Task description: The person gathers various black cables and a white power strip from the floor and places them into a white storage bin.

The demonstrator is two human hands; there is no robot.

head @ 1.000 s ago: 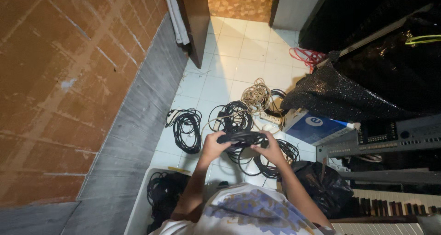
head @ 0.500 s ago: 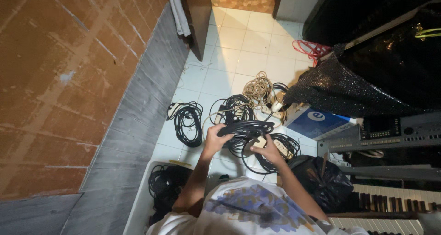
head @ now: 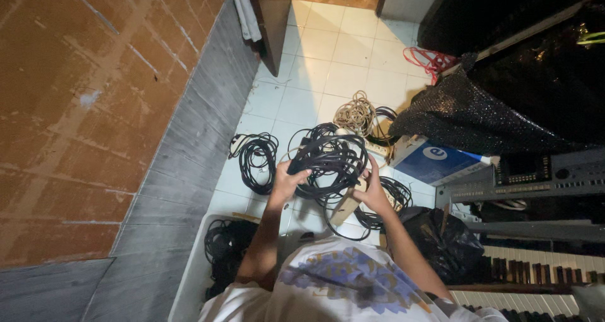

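A loose bundle of black cable (head: pixel 329 163) hangs in front of me above the white tiled floor. My left hand (head: pixel 287 184) grips its left side. My right hand (head: pixel 374 191) holds its right side, fingers wrapped around the strands. A loop of the cable droops below the bundle. Under the bundle, near my right hand, lies a pale power strip (head: pixel 345 203), partly hidden.
A separate black cable coil (head: pixel 255 160) lies on the floor at left, a beige cord coil (head: pixel 355 114) further away, a red cord (head: pixel 428 58) beyond. A white bin (head: pixel 189 278) holds more black cables. A blue box (head: pixel 433 161), black bag (head: pixel 441 240) and keyboards (head: pixel 542 177) crowd the right.
Both hands have raised the cable bundle and spread it wider; it looks larger and more open than a second ago.
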